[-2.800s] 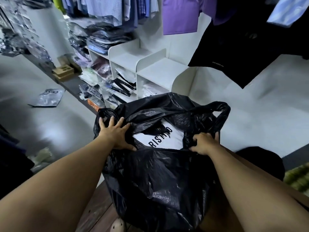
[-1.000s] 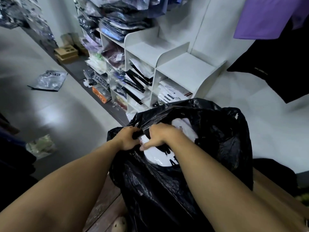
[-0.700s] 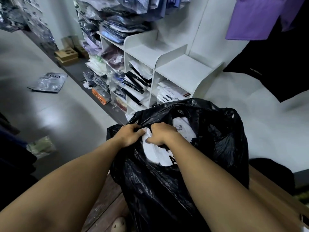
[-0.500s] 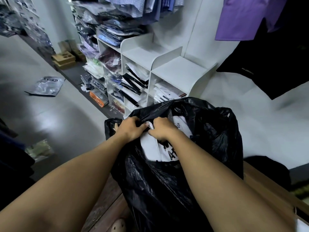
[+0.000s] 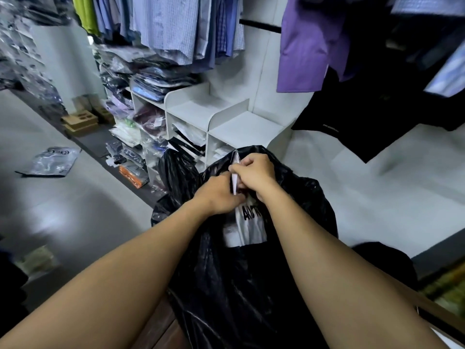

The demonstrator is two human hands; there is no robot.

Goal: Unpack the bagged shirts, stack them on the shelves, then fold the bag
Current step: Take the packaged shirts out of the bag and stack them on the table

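Black plastic forms the bag (image 5: pixel 251 285), which stands bunched on a wooden surface (image 5: pixel 156 331), its mouth facing the white shelves (image 5: pixel 249 127). Both hands meet at that mouth. The left hand (image 5: pixel 219 195) and right hand (image 5: pixel 254 173) have their fingers curled round the upper edge of a white packaged shirt (image 5: pixel 250 226), which is turned edge-on, its lower part inside the bag. Unpacking appears to be the step in hand. The next move probably calls for drawing the pack clear of the clinging plastic, then carrying it across to a shelf with room.

Bare left hand (image 5: pixel 218 195), bare right hand (image 5: pixel 254 173), two bare forearms (image 5: pixel 151 260)
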